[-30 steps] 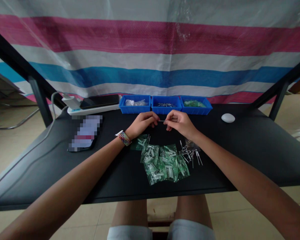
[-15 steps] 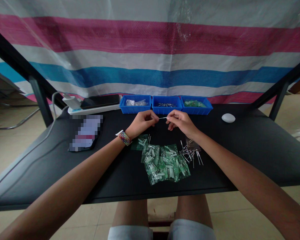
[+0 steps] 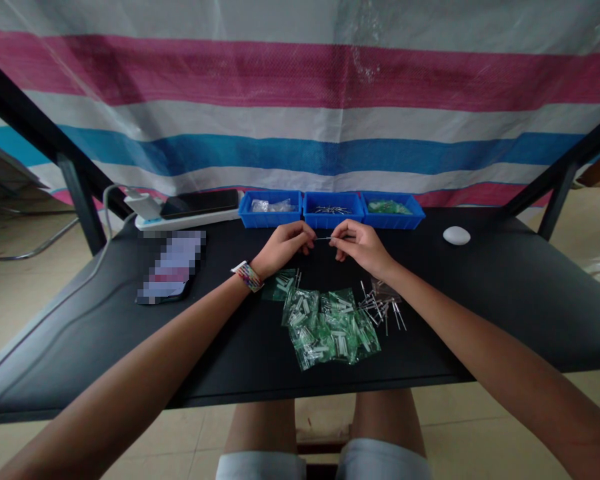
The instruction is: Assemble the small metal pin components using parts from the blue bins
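A thin silvery metal pin [image 3: 323,238] spans the small gap between my hands, lying almost level. My left hand [image 3: 287,245] pinches one end with thumb and forefinger. The other end is gripped by my right hand [image 3: 359,245], its remaining fingers curled under. Just behind them stands a blue bin [image 3: 333,220] with several similar pins inside. Nearer me lies a heap of clear green bags [image 3: 325,330] holding small pale parts and pins. Several loose pins with thicker ends [image 3: 379,308] are scattered beside my right forearm.
Two more blue bins flank the middle one: the left bin [image 3: 270,219] holds clear bags, the right bin [image 3: 394,220] green bags. On the left are a phone [image 3: 173,267] and a power strip [image 3: 193,219] with a dark device on it. A white mouse [image 3: 457,235] sits right.
Both hands have shifted very slightly left, and the pin between them lies a little more level. The grip at each end is unchanged.
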Demonstrator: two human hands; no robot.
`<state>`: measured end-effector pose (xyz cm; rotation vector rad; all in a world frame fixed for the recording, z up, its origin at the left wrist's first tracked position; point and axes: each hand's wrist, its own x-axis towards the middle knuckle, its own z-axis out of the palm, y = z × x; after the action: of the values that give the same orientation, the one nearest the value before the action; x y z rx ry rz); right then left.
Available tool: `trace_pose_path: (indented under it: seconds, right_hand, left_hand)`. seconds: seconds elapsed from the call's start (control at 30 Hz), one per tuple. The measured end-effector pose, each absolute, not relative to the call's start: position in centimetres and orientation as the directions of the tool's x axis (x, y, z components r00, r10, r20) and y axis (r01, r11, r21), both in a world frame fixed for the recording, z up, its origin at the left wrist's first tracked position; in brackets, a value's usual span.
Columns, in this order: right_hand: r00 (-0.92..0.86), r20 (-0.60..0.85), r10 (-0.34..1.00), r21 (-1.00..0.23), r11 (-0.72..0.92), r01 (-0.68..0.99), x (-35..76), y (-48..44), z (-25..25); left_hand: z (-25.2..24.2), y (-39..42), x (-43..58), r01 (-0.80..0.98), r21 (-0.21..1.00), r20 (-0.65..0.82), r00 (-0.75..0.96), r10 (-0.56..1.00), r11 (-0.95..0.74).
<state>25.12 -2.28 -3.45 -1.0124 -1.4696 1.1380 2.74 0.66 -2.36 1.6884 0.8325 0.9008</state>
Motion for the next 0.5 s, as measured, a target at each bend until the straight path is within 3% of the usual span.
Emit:
trace_pose_path:
  seconds: [0.23, 0.5]
  right_hand:
    - [-0.160, 0.210, 0.965, -0.974, 0.220, 0.052, 25.02, -2.08, -3.66]
    - [-0.169, 0.119, 0.978, -0.991, 0.127, 0.035, 25.29, -2.38, -2.84]
  left_hand:
    - [-2.29, 0.66, 2.77, 0.115, 0.949, 0.193, 0.522, 0.831, -0.293]
    - [-2.39, 0.70, 2.78, 0.083, 0.947, 0.233, 0.490, 0.840, -0.312]
